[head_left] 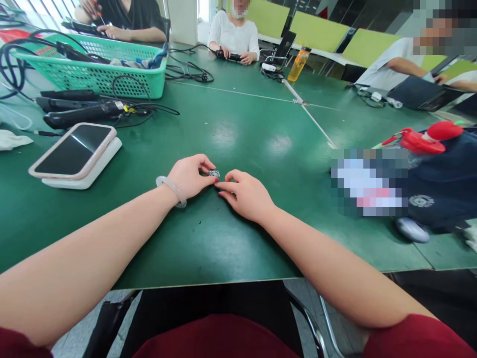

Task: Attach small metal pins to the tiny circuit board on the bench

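Low over the green tabletop (219, 243), my left hand (188, 176) pinches a small flat dark piece with white markings (213, 173) between thumb and fingers. The piece is too small to name, and its edges are partly covered by the fingertips. A pale bangle (171, 191) circles my left wrist. Just to the right, my right hand (246, 195) has its fingers apart, with one fingertip at or very near the left thumb. Nothing shows in the right hand.
On the left lie a phone (74, 151) on a white box (84, 179), black hair-iron-like tools (82, 115) with cords, and a green basket (112, 79). On the right are a dark bag (443, 184) and a mouse (412, 229). A yellow bottle (298, 64) and several people are beyond.
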Demonstrator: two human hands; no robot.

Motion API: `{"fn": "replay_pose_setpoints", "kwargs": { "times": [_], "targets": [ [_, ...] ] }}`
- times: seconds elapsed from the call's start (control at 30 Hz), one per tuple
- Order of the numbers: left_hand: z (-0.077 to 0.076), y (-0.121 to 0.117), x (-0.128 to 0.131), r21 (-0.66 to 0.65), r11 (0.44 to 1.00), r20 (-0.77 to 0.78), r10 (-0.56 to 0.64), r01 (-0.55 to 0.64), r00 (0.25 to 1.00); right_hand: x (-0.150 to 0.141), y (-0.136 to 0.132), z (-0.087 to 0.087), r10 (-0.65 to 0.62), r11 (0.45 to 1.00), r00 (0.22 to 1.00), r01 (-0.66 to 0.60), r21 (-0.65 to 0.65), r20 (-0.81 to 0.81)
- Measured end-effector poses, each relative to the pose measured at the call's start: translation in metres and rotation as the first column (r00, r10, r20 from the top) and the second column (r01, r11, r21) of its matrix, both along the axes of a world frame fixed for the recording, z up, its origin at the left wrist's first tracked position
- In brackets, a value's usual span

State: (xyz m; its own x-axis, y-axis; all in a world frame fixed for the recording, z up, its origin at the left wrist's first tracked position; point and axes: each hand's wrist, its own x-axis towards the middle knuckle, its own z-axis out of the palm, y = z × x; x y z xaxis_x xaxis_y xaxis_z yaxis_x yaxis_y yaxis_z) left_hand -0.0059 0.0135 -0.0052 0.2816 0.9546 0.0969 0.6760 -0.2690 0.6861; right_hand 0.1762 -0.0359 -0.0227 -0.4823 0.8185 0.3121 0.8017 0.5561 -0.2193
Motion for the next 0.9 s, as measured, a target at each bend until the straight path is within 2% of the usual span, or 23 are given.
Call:
{"fn": "replay_pose_setpoints", "kwargs": {
  "times": [0.23,0.47,0.7,0.9],
  "targets": [
    [0.000,-0.001,0.001,0.004,1.000,0.020,-0.006,0.006,1.000,-0.001,0.001,0.003,0.005,0.999,0.998,-0.008,-0.037,-0.062],
    [0.000,-0.001,0.002,-0.032,0.998,0.097,-0.043,0.046,0.994,0.005,0.002,0.009,-0.102,0.995,0.950,0.102,-0.016,-0.296],
    [0.004,-0.004,0.004,0.042,0.996,0.136,-0.086,0.080,0.987,0.005,0.003,0.009,-0.144,0.988,0.919,0.116,-0.098,-0.367],
    [0.010,-0.011,0.006,0.167,0.975,0.063,-0.160,0.147,0.985,0.003,0.003,0.008,-0.163,0.984,0.898,0.121,-0.127,-0.408]
  ]
}}
